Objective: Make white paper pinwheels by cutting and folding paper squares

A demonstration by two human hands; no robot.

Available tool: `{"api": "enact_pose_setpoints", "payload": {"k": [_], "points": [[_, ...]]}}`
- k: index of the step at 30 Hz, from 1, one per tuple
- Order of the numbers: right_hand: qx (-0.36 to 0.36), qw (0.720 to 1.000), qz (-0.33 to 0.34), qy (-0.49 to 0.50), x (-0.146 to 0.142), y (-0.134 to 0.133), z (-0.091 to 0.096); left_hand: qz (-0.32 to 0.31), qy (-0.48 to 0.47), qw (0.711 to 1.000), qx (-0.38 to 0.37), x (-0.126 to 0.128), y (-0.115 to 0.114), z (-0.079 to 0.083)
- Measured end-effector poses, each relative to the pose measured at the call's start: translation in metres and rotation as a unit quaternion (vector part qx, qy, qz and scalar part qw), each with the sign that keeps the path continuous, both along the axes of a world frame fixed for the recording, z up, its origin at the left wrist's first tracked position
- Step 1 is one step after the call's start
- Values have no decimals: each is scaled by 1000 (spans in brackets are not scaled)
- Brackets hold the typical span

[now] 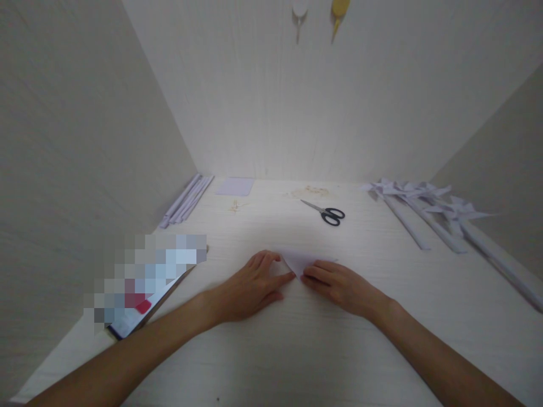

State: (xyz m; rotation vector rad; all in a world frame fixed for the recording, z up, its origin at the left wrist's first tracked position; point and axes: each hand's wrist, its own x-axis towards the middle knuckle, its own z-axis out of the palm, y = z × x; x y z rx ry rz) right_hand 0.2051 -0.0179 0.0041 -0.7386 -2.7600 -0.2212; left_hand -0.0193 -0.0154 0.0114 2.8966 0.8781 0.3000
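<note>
A pale lilac sheet of paper, folded over into a pointed shape, lies flat on the white table between my two hands. My left hand holds down its left side, with the index fingertip at the lower point of the fold and the thumb apart on the table. From the right, my right hand grips the paper's edge with its fingers bent together over it. Part of the sheet is hidden under my fingers. Beyond the paper lie scissors with black handles, their tip pointing to the back left.
A phone, partly blurred, rests at the left. Rolled paper sticks and a square paper lie at the back left. Paper pinwheels on sticks lie at the right. Walls enclose the table; toothpicks lie near the back.
</note>
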Motion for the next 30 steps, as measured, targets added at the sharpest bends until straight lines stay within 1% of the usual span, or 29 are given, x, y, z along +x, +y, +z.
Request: {"api": "enact_pose_setpoints", "payload": {"k": [5,8,12,17,25,30], "points": [[-39,999,-13,13,0,0,1,-11,17,1000,17,0,0,2],[-60,998,-4,4,1,-1,3,-21,37,999,30,1,0,1],[-93,996,1,-14,1,-2,8,-7,52,998,24,4,-2,0],[-132,991,-27,-23,-2,-4,14,-30,51,998,8,6,0,0],[-149,987,-40,-35,-2,-4,16,-45,65,997,-21,6,3,-1],[-138,989,-41,-33,-3,-4,16,-56,62,996,-25,4,4,0]]}}
